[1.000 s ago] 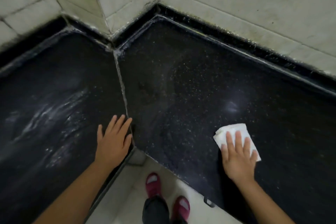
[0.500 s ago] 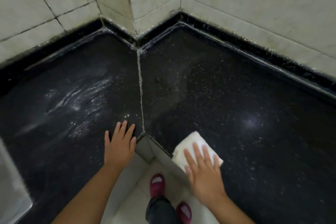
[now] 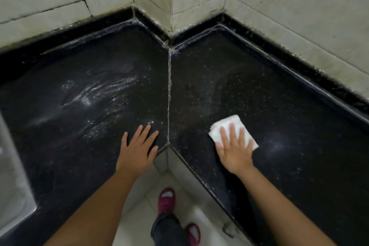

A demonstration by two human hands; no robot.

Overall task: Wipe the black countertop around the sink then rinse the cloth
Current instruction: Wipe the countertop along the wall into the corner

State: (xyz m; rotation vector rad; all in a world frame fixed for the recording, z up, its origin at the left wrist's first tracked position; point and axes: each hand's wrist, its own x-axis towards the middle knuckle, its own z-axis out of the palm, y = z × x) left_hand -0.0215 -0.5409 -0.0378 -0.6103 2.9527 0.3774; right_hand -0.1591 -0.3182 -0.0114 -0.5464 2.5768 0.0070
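While the left hand (image 3: 137,151) lies flat with fingers spread on the black countertop (image 3: 89,126) beside the seam, the right hand (image 3: 234,149) presses straight fingers onto the folded white cloth (image 3: 226,124), right of the seam. What seems to be the sink (image 3: 12,185) shows at the left edge.

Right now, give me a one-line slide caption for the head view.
Right hand presses a white cloth flat on the black countertop; left hand rests flat beside the seam.
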